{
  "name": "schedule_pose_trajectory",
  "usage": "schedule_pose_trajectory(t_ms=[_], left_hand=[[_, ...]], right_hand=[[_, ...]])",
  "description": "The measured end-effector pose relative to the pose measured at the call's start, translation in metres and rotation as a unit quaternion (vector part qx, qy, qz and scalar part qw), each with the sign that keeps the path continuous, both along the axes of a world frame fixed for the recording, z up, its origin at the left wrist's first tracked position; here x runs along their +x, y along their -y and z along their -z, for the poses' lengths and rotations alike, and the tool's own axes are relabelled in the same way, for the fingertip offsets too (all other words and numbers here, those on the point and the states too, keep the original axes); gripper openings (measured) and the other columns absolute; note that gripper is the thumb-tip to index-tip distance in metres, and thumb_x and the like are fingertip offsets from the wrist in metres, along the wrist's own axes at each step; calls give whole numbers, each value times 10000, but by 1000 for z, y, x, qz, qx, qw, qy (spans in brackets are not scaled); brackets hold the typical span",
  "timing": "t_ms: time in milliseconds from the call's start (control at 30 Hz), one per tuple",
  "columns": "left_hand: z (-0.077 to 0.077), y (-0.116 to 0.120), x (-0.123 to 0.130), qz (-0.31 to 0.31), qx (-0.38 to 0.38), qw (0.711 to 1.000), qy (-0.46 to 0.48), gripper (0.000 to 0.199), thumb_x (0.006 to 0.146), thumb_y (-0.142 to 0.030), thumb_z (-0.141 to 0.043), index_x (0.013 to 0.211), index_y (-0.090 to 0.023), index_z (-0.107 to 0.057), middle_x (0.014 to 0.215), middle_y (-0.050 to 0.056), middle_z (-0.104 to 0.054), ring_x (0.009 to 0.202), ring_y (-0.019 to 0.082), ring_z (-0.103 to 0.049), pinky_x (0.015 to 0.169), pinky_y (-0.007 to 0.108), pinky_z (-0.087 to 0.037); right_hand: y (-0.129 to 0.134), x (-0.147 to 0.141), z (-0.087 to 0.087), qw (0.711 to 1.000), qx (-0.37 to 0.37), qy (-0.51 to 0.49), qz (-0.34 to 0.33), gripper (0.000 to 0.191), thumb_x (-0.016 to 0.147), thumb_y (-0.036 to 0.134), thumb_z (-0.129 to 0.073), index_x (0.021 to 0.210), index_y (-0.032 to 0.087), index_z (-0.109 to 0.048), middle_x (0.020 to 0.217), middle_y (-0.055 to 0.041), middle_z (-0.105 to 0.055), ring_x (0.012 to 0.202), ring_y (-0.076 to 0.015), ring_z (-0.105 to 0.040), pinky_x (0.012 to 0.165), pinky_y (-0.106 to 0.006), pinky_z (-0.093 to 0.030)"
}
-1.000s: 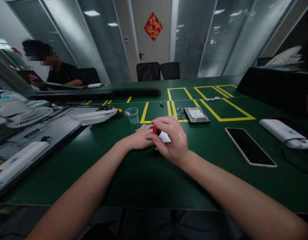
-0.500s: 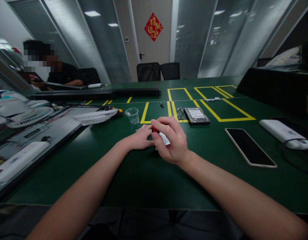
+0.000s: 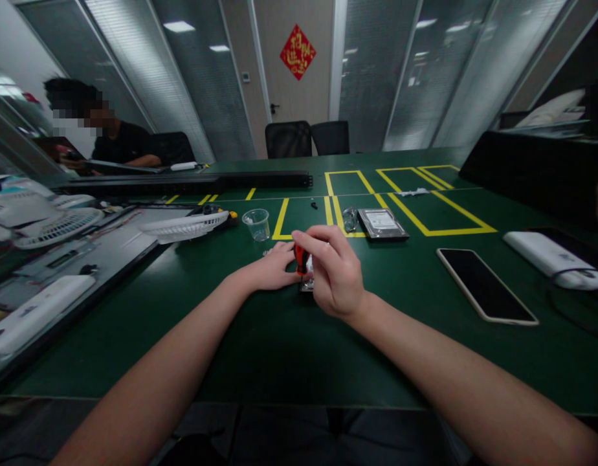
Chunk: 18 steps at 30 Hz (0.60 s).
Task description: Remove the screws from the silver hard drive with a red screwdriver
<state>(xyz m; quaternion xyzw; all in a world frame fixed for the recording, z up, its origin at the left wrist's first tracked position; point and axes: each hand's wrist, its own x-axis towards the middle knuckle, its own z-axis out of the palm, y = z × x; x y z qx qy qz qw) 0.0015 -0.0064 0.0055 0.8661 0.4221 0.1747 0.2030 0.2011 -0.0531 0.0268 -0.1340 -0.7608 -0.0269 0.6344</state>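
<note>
Near the middle of the table, a hard drive [image 3: 307, 285] lies mostly hidden between my hands. My left hand [image 3: 276, 268] rests low against its left side, thumb and fingers at the edge, holding it; the fingertips are partly hidden. A small red-and-black screwdriver [image 3: 301, 259] stands upright over the drive. My right hand [image 3: 338, 272] is closed on it, the index finger over the top of the handle. The screwdriver's tip and what it touches are too small to make out.
Beyond my hands stand a clear plastic cup [image 3: 257, 225] and a second hard drive [image 3: 382, 224]. A phone [image 3: 487, 286] and a white device [image 3: 554, 259] lie right. A white fan grille [image 3: 185, 226] and flat panel [image 3: 109, 259] are left. A person [image 3: 129, 145] sits far left.
My right thumb and fingers have shifted around the handle, uncovering more of the screwdriver. My left hand and the hard drive stay in place.
</note>
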Motion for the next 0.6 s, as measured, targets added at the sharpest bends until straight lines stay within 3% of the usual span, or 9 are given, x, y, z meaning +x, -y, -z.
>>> schedule_pose_trajectory(t_ms=[267, 600], left_hand=[[1, -1, -1, -10, -16, 1000, -11, 417, 965, -459, -731, 1305, -218, -700, 1464, 132, -649, 1383, 392, -584, 1224, 633, -501], [1, -2, -1, -11, -7, 1000, -28, 309, 946, -433, -731, 1159, -210, -708, 1384, 122, -672, 1357, 387, -580, 1205, 624, -512]], right_hand=[[1, 0, -2, 1000, -8, 11, 5, 495, 1075, 78, -473, 1505, 292, -597, 1188, -80, -633, 1066, -208, -667, 887, -372, -629], [4, 0, -5, 1000, -16, 20, 6, 414, 1086, 82, -473, 1440, 257, -597, 1216, -90, -627, 1095, -206, -668, 912, -375, -632]])
